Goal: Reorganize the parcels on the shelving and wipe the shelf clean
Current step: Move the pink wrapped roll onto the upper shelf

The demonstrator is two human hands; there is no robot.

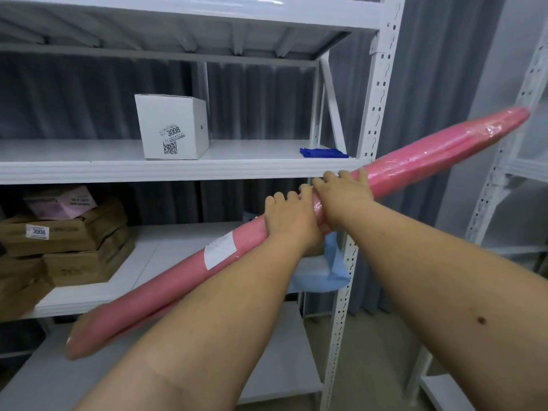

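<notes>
— Grey curtain (pixel 89 96) hangs behind a white rack (pixel 376 137). What sits on it, starting left of the post?

— Far left of the post, on the lower shelf (pixel 154 250), brown cartons (pixel 65 241) are stacked, one tagged 3008, with a pink pack (pixel 62 203) lying on top. I cannot tell what is inside any of them.

— And one level up?

— On the middle shelf (pixel 89 164), a white box (pixel 173 126), closed, also marked 3008, stands left of the post. A blue cloth (pixel 323 152) lies just beside the post, near the shelf's right end.

— Where is the long parcel?

— A pink roll (pixel 444 146) in clear wrap runs diagonally in front of the rack, its low end left of the post, its high end right of it, crossing the post in front. A white label (pixel 219 250) is stuck near its middle.

— The hands?

— Left hand (pixel 287 215) has its fingers curled over the roll, just left of the post. Right hand (pixel 341 194) is clamped on it too, touching the left one.

— Anything in the way?

— A pale blue bag (pixel 332 271) hangs off the lower shelf by the post, behind the arms. A second rack (pixel 510 143) stands right of the post, near the roll's high end.
</notes>
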